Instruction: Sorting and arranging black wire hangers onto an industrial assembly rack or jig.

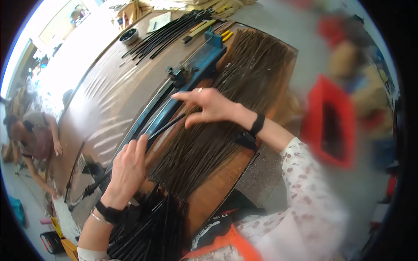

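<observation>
Black rod (pixel 166 127), blue rail (pixel 212 65), brown strands (pixel 187 152), white sleeve (pixel 300 178) with brownish print, red container (pixel 315 117)

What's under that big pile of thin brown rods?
Brown table shows along the near edge of the pile. Whatever lies beneath its middle is covered, so I can't tell.

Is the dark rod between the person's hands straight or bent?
Straight where it shows: the dark rod runs without a visible bend from the left hand to the right hand. Cannot tell for parts the hands cover.

printed white sleeves (pixel 300 182), black wristbands (pixel 257 125) and a silver bangle (pixel 94 216) are worn.
</observation>
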{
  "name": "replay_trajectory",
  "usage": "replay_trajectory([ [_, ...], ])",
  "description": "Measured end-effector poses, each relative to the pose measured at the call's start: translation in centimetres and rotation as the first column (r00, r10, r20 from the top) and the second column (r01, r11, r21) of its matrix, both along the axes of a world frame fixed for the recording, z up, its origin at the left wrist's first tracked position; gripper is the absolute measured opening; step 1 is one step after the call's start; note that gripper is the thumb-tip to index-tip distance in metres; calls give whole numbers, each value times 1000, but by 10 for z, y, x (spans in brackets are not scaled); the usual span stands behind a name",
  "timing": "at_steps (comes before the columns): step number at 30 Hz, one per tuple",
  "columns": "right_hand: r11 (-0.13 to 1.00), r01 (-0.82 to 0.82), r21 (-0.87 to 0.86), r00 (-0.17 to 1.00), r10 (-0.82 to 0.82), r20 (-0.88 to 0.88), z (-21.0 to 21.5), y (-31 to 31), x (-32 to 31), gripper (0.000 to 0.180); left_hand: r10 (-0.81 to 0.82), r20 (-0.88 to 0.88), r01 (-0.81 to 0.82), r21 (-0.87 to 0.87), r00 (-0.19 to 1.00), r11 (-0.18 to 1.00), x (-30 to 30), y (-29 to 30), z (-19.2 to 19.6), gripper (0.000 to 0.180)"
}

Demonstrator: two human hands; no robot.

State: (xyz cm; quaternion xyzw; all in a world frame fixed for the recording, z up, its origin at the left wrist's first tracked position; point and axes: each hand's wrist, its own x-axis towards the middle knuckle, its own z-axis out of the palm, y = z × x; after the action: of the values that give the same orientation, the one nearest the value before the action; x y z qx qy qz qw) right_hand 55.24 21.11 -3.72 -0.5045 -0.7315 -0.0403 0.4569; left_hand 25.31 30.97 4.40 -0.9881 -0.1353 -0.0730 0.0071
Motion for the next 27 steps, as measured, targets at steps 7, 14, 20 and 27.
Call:
replay_trajectory([
  [7, 973, 231, 25, 971, -232, 56, 19, -5, 39, 46, -42, 28, 43, -40, 999, 998, 18, 6, 1, 21],
  [14, 985, 144, 97, 973, -159, 169, 8, -14, 48, 39, -28, 15, 29, -98, 1000, 995, 29, 9, -6, 21],
  [20, 932, 354, 82, 929, -360, 79, 4, -25, 46, 23, -12, 0, 12, -66, 1000, 998, 27, 5, 2, 22],
  [27, 962, 123, -243, 954, -47, 297, -17, -25, 41, 62, 34, -73, -42, -107, 997, 993, 4, -32, -13, 28],
])
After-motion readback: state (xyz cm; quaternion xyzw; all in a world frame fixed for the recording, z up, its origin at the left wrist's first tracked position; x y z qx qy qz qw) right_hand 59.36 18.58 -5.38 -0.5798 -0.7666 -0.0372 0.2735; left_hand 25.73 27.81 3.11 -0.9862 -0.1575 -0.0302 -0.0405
